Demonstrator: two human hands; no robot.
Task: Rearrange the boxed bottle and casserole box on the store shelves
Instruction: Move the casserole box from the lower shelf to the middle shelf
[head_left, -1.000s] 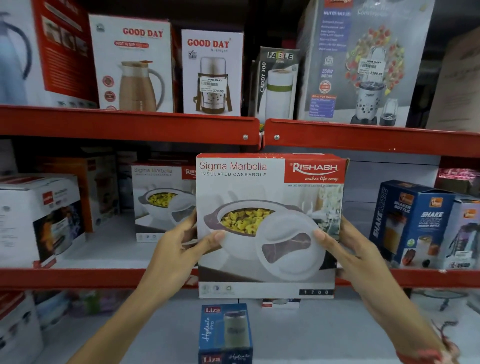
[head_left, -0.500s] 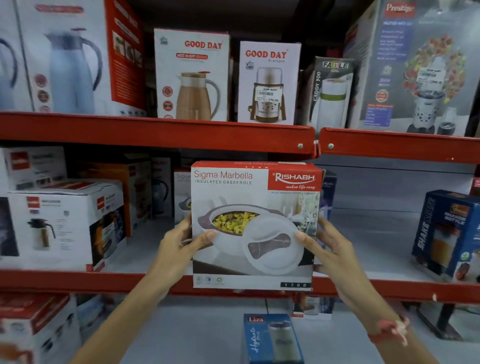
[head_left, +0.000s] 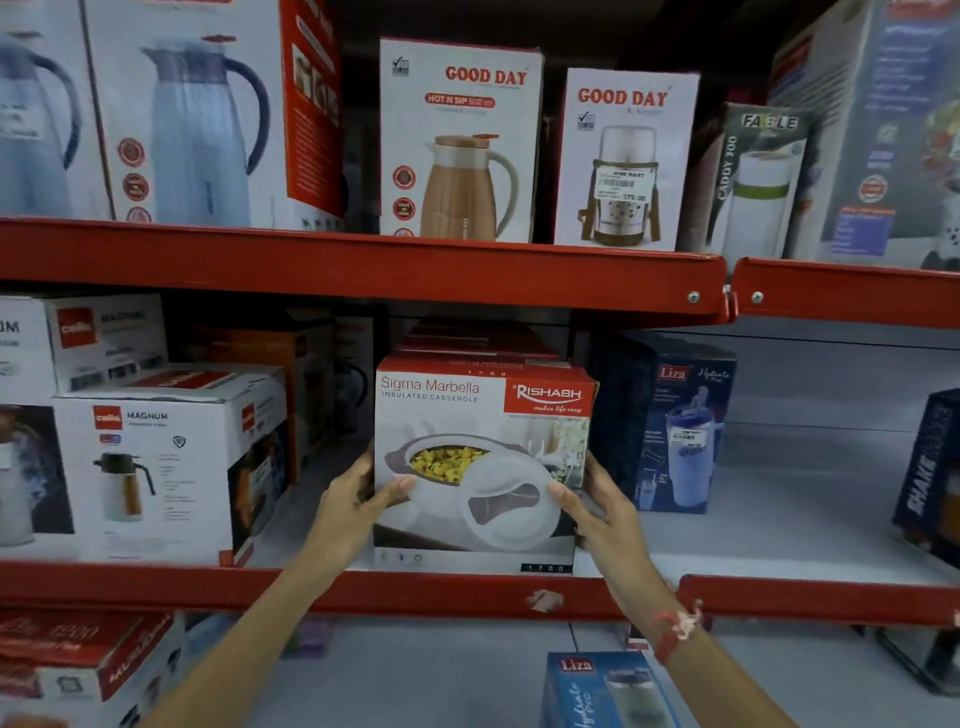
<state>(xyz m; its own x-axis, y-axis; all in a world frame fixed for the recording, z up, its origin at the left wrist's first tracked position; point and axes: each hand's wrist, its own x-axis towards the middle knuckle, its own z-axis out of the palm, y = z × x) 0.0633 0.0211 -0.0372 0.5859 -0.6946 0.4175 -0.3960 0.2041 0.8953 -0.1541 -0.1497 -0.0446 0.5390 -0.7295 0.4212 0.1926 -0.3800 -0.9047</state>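
We hold the casserole box upright by its two sides, left hand and right hand with fingers curled onto its front, so its label faces out as it sits at the front of the middle shelf. It stands between the flask box and a blue boxed bottle, probably to line up the display. Red shelves crowd with boxes above and below.

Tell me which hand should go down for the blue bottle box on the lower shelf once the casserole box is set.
Right. The bottle box sits just below the right hand, inside that forearm. The left hand grips the far side of the casserole box and would probably have to cross over.
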